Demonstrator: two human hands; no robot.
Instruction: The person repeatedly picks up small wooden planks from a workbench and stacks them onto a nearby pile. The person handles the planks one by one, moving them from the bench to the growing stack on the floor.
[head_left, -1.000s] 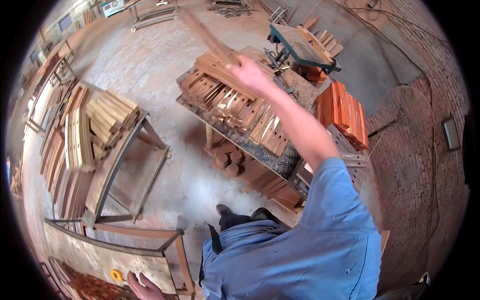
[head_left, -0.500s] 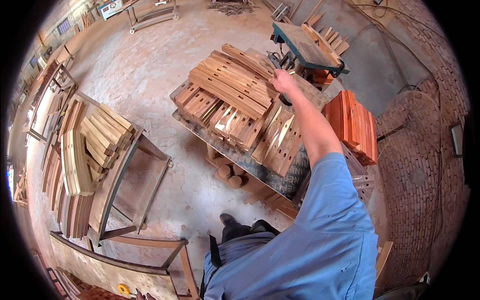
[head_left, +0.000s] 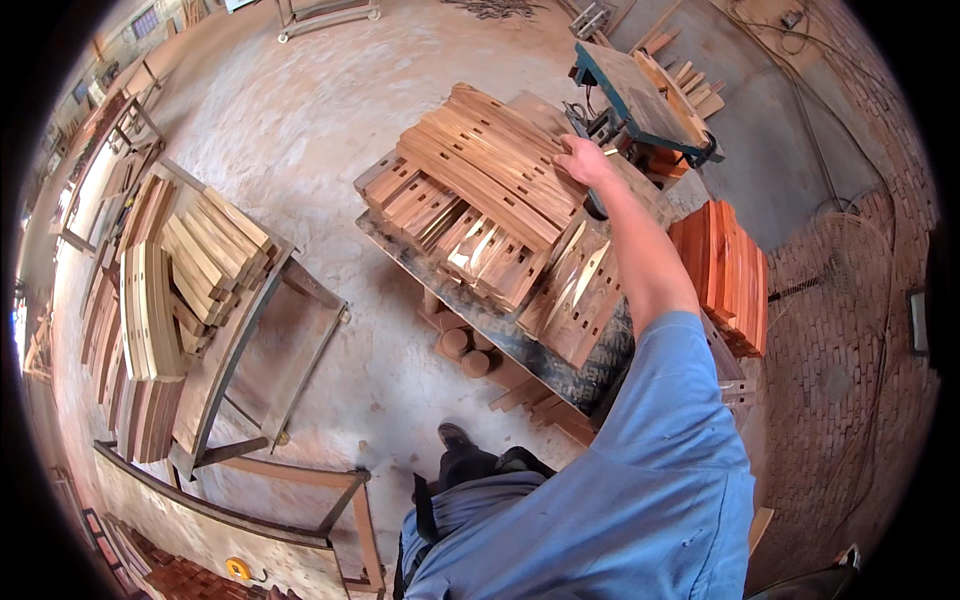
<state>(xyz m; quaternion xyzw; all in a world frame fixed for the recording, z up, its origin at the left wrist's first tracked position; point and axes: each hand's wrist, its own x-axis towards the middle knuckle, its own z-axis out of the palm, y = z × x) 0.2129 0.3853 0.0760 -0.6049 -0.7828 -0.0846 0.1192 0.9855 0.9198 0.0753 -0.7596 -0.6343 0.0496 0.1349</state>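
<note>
My right hand point(head_left: 585, 162) reaches over the far right end of a layered pile of brown wooden slats point(head_left: 490, 165). Its finger and thumb are spread apart beside the slat ends, and I see nothing held between them. A long dark tool point(head_left: 597, 206) lies just beneath the hand, partly hidden by it. Rectangular mortise slots run along the slats. Shorter slotted boards point(head_left: 575, 300) rest on the near side of the same dark-topped worktable point(head_left: 470, 310). My left hand does not show.
Left stands a metal-framed bench point(head_left: 235, 350) stacked with pale slats point(head_left: 215, 250). A small teal-edged machine table point(head_left: 640, 95) is beyond my hand. Reddish boards point(head_left: 720, 275) stand at right near a fan point(head_left: 840, 240). A yellow tape measure point(head_left: 238, 568) sits lower left.
The outermost slat at the far side, skewed before, now lies in line with the pile. My right hand's finger and thumb have spread. The whole view has shifted slightly.
</note>
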